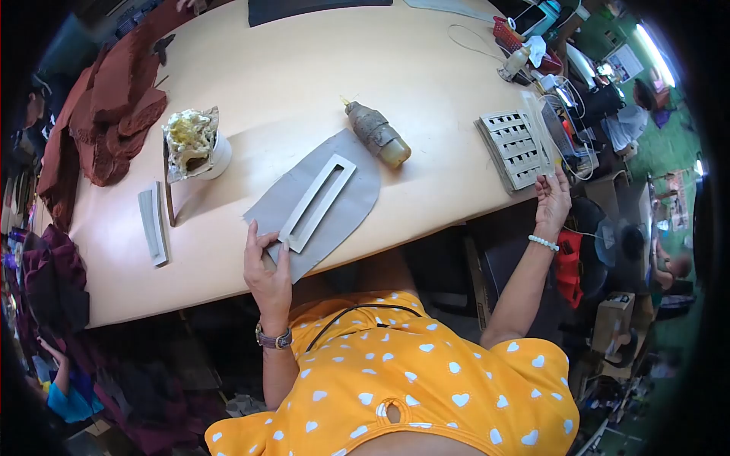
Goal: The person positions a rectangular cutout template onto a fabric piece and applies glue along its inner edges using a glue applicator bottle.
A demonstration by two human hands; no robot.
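My left hand [268, 267] rests at the near left edge of a grey leaf-shaped sheet [351, 171], fingers apart. Its thumb tip meets the lower end of a pale rectangular frame [319, 204] with a long slot, which lies on the sheet. At the table's right edge my right hand [553, 201] has its fingertips pinched on the near end of thin pale strips [541, 140]. Those strips lie along the side of a stack of slotted boards [508, 144]. Beyond the grey sheet a wrapped squeeze bottle [378, 135] lies on its side, its thin nozzle pointing away.
A white tub [218, 156] with a foam-crusted board stands on the table [289, 68] at left. Pale curved strips [152, 224] lie nearer me. Reddish-brown pieces [114, 106] are heaped far left. A red basket [508, 34], another bottle [514, 62] and cables crowd the far right.
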